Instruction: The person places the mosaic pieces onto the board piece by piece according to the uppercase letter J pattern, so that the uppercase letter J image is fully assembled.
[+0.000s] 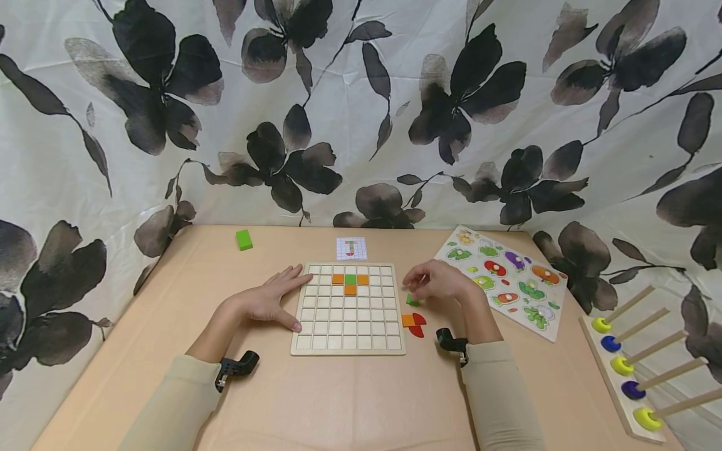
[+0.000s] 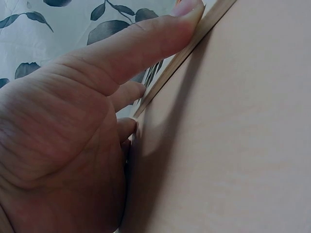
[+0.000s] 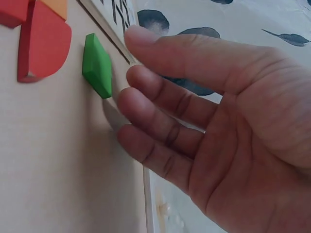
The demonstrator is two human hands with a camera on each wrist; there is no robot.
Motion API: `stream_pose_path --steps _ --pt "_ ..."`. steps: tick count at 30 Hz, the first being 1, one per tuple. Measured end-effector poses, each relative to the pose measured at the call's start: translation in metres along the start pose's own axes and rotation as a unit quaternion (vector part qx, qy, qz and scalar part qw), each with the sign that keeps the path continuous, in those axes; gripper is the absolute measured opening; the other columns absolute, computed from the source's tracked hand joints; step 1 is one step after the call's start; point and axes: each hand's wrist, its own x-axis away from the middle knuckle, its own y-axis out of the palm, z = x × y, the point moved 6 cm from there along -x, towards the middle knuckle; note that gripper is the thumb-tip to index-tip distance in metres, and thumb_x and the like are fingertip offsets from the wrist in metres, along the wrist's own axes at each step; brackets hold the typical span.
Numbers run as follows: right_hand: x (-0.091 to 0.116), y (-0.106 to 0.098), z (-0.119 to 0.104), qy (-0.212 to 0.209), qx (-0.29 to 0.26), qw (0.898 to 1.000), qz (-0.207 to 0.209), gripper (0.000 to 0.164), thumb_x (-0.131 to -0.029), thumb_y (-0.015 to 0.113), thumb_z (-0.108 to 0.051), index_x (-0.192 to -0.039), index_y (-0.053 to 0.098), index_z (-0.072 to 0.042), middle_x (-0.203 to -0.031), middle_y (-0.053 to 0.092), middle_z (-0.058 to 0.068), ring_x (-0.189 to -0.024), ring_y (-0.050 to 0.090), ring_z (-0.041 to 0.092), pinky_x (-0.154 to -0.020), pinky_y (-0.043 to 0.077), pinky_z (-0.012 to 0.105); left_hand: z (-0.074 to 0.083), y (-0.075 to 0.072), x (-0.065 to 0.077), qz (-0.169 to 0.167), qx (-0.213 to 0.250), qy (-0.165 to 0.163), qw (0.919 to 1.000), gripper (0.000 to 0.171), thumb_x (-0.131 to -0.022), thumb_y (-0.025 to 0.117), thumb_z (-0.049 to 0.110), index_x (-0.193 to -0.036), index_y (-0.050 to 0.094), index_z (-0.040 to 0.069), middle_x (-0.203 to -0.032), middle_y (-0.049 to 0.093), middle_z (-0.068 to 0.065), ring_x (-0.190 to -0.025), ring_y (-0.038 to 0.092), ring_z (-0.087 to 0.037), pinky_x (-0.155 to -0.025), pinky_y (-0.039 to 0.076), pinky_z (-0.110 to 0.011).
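Note:
My left hand (image 1: 265,297) rests at the left edge of a wooden grid board (image 1: 350,327), with its thumb and fingertips on the rim. Near the top of the grid, a green square (image 1: 350,279) sits between two orange squares, with a third orange square (image 1: 350,290) below it. To the right of the board, my right hand (image 1: 437,280) hovers with loosely bent fingers and nothing between them. Just by its fingertips lies a green diamond-shaped block (image 3: 97,66). Nearer to me are an orange block (image 1: 407,321) and two red rounded blocks (image 1: 417,331).
A small pattern card (image 1: 351,248) lies behind the board, and a green block (image 1: 244,240) at the back left. A vegetable picture board (image 1: 510,286) lies at the back right. At the right edge stands a peg rack (image 1: 598,351) with yellow and blue rings.

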Motion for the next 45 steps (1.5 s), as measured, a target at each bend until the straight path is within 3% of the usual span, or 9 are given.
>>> stream_pose_path --steps 10,29,38,45 --pt "-0.005 0.006 0.012 0.007 0.001 1.0 -0.022 0.02 -0.087 0.082 -0.005 -0.107 0.077 -0.007 -0.093 0.067 0.008 -0.09 0.058 0.022 -0.075 0.047 0.027 0.0 0.001 0.0 -0.001 -0.002 0.0 1.0 0.122 -0.07 0.091 0.054 -0.167 0.026 0.018 -0.176 -0.001 -0.018 -0.162 -0.006 -0.042 -0.126 0.004 -0.069" --pt "-0.007 0.009 0.005 -0.002 -0.004 0.999 -0.036 0.017 -0.085 0.082 -0.001 -0.1 0.073 -0.004 -0.088 0.065 0.008 -0.086 0.056 0.023 -0.075 0.046 0.03 -0.001 0.001 0.0 0.0 0.0 0.0 1.0 0.123 -0.07 0.092 0.053 -0.167 0.026 0.017 -0.176 -0.001 -0.018 -0.162 -0.007 -0.042 -0.127 0.003 -0.068" --pt "-0.009 0.008 0.004 -0.016 -0.018 1.0 -0.01 0.013 -0.089 0.077 0.001 -0.101 0.073 -0.004 -0.087 0.065 0.009 -0.084 0.057 0.023 -0.072 0.047 0.028 -0.002 0.001 -0.001 0.0 0.001 -0.004 1.0 0.122 -0.07 0.092 0.053 -0.167 0.026 0.019 -0.176 -0.001 -0.017 -0.162 -0.007 -0.041 -0.126 0.003 -0.068" --pt "-0.011 0.005 0.0 -0.032 -0.027 0.999 0.023 0.011 -0.093 0.074 -0.002 -0.103 0.073 -0.006 -0.089 0.066 0.008 -0.087 0.059 0.023 -0.079 0.049 0.031 -0.002 0.001 -0.001 0.001 0.001 -0.003 1.0 0.122 -0.07 0.091 0.054 -0.167 0.026 0.019 -0.176 -0.001 -0.017 -0.162 -0.007 -0.041 -0.126 0.003 -0.069"
